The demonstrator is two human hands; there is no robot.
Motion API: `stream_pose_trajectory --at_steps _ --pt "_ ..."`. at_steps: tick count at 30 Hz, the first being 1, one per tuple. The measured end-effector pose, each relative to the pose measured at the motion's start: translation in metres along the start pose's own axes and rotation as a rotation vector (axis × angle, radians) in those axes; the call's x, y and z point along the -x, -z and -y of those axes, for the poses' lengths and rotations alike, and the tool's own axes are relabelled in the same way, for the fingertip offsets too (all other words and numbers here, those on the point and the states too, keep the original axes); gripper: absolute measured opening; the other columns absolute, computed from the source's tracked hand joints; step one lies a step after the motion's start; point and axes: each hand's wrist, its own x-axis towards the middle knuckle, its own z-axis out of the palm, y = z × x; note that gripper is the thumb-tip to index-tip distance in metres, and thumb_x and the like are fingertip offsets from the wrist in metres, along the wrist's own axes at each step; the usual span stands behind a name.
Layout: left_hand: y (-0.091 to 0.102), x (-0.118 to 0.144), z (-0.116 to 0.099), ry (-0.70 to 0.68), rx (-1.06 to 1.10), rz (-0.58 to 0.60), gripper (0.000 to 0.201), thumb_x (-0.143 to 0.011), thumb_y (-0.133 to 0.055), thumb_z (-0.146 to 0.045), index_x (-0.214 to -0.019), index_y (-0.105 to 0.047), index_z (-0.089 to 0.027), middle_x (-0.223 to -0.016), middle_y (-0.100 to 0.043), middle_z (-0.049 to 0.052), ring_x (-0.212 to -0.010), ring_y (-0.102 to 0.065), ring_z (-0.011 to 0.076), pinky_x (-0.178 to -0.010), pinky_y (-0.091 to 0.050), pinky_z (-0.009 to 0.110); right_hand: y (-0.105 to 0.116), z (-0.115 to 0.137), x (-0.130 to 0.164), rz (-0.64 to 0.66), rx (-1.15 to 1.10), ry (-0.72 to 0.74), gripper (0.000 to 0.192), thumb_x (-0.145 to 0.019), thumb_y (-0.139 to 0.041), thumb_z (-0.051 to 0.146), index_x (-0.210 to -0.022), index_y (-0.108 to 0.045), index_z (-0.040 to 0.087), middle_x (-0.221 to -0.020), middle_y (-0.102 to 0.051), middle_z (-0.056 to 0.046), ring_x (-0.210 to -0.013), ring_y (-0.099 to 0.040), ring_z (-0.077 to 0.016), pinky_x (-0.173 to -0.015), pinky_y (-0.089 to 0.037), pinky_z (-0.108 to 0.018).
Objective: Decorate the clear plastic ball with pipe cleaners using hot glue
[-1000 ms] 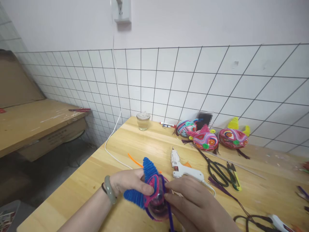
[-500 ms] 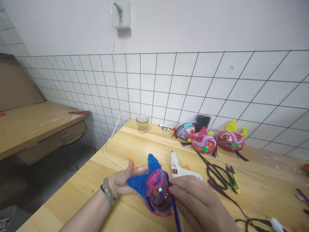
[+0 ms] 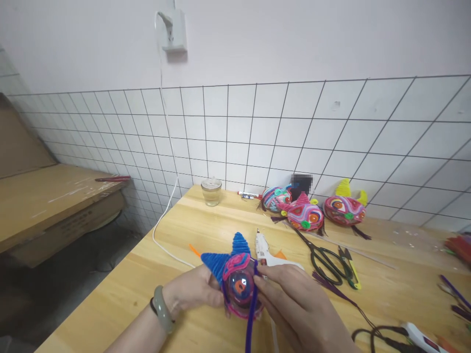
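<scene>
Since half a second ago, both hands are sitting a little lower and nearer the tabletop (image 3: 154,274), and the left thumb is no longer sticking up. Now the left hand (image 3: 193,291) is cupping the pipe-cleaner ball (image 3: 241,287) from the left, its grip clamped around the blue ears' side. At the ball's right edge, the right hand (image 3: 300,311) is pinching the purple pipe cleaner (image 3: 252,314), fingers together on it, against the ball. Just behind the ball, a glue gun (image 3: 268,252) is lying, with scissors (image 3: 327,260) further right.
</scene>
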Motion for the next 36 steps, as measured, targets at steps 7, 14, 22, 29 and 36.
stream_pose_trajectory --at_steps 7,14,22,29,36 --pt "-0.008 -0.003 0.001 -0.05 0.052 -0.139 0.058 -0.058 -0.083 -0.039 -0.11 -0.067 -0.018 -0.098 -0.074 0.011 -0.086 -0.068 0.023 -0.084 -0.048 0.037 -0.005 -0.001 0.0 -0.037 0.007 -0.045 0.019 -0.094 -0.048 0.018 -0.105 -0.064 0.018 -0.09 -0.074 -0.011 -0.079 -0.07 -0.019 -0.067 -0.057 -0.031" --pt "-0.011 -0.003 0.001 -0.053 0.079 -0.202 0.061 -0.057 -0.084 -0.036 -0.112 -0.065 -0.018 -0.107 -0.071 0.011 -0.085 -0.068 0.0226 -0.09 -0.046 0.039 -0.001 -0.001 0.0 -0.033 -0.036 0.002 0.022 -0.093 -0.048 0.013 -0.108 -0.064 0.014 -0.096 -0.072 -0.014 -0.093 -0.067 -0.0219 -0.076 -0.056 -0.035" --pt "-0.008 -0.006 0.008 -0.102 0.069 -0.223 0.057 -0.06 -0.083 -0.035 -0.112 -0.066 -0.02 -0.112 -0.07 0.011 -0.106 -0.062 0.0283 -0.093 -0.045 0.04 -0.005 -0.007 0.007 -0.01 -0.083 -0.039 0.026 -0.091 -0.05 0.012 -0.114 -0.062 0.015 -0.101 -0.071 -0.014 -0.095 -0.066 -0.0215 -0.078 -0.056 -0.034" --pt "-0.006 -0.004 0.015 -0.116 0.069 -0.203 0.052 -0.068 -0.077 -0.035 -0.117 -0.063 -0.024 -0.114 -0.069 0.01 -0.105 -0.063 0.0267 -0.092 -0.046 0.041 -0.004 -0.006 0.002 -0.046 -0.101 -0.032 0.021 -0.09 -0.053 0.011 -0.108 -0.064 0.013 -0.095 -0.072 -0.014 -0.088 -0.065 -0.0204 -0.073 -0.056 -0.033" --pt "-0.003 -0.008 0.026 -0.135 0.022 -0.236 0.065 -0.069 -0.072 -0.045 -0.128 -0.055 -0.025 -0.128 -0.061 0.011 -0.115 -0.056 0.0298 -0.095 -0.044 0.043 -0.021 -0.004 0.018 -0.044 -0.113 -0.12 0.026 -0.093 -0.048 0.012 -0.116 -0.059 0.015 -0.108 -0.066 -0.014 -0.1 -0.058 -0.0236 -0.08 -0.05 -0.039"
